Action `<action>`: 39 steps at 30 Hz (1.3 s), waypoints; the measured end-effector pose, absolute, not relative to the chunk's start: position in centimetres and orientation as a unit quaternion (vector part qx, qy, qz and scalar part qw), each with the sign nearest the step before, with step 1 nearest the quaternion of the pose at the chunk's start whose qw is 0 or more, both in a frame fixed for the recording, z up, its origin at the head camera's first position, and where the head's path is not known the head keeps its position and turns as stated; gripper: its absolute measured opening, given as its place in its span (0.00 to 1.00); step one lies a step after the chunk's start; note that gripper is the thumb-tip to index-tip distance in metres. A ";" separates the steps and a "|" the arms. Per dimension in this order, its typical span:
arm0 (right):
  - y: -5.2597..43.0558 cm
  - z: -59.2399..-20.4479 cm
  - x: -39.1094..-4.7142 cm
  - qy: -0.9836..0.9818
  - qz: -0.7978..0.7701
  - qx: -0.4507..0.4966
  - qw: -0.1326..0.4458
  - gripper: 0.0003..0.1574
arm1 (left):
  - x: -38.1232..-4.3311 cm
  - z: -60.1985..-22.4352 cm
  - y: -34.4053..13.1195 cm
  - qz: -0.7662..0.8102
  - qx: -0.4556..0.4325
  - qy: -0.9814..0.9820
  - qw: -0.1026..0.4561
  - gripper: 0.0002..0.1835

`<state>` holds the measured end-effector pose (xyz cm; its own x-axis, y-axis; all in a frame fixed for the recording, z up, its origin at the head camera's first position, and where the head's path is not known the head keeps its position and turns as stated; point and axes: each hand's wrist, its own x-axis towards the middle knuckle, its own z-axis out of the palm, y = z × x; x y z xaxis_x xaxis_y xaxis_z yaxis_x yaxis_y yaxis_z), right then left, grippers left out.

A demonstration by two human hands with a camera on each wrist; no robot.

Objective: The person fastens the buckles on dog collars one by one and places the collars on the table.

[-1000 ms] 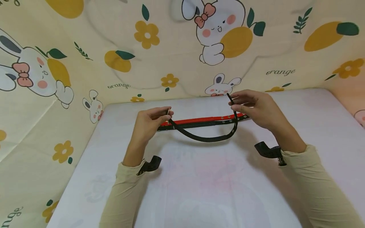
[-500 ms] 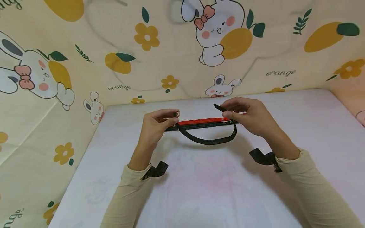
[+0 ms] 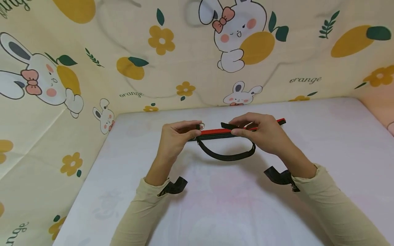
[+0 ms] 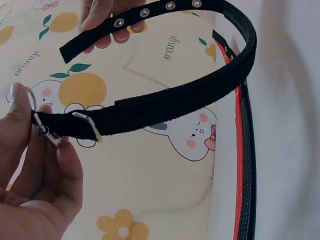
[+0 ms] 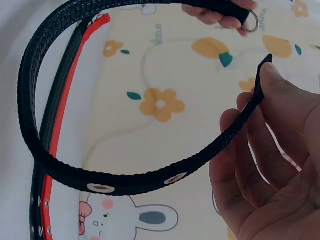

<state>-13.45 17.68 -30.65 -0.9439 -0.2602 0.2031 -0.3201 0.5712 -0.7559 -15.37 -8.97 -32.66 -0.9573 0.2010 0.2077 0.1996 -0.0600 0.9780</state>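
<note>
A black collar (image 3: 226,157) with metal eyelets hangs in a loop between both hands, above the table. My left hand (image 3: 175,138) pinches its buckle end, where a metal ring (image 3: 202,126), the buckle (image 4: 47,131) and a metal keeper loop (image 4: 88,126) show. My right hand (image 3: 260,133) pinches the strap near its free tip (image 3: 226,125), thumb against fingers. The tip points toward the buckle, a small gap apart from it. Behind the loop, a red collar (image 3: 215,131) and another black collar (image 3: 215,136) lie side by side on the table, partly hidden by my hands.
The white table (image 3: 209,212) meets a cloth backdrop (image 3: 197,75) printed with rabbits and oranges at its far edge. The cloth also runs along the left side. A black strap mount (image 3: 173,186) sits on my left wrist, and another mount (image 3: 280,176) on my right.
My right hand has moved left and down, turning the strap's tip from upright to pointing left. My left hand has shifted slightly right. The loop has narrowed as the two ends came closer.
</note>
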 end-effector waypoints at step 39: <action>15.3 -31.3 -12.5 -0.886 0.421 0.189 0.048 0.17 | -14.0 -33.0 -7.1 0.676 0.175 0.715 0.034 0.14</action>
<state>-12.45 15.31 -31.32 -0.9240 -0.2943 0.2441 -0.3751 0.5734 -0.7284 -14.03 -7.07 -32.99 -0.9365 0.2960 0.1880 0.2045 0.0253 0.9785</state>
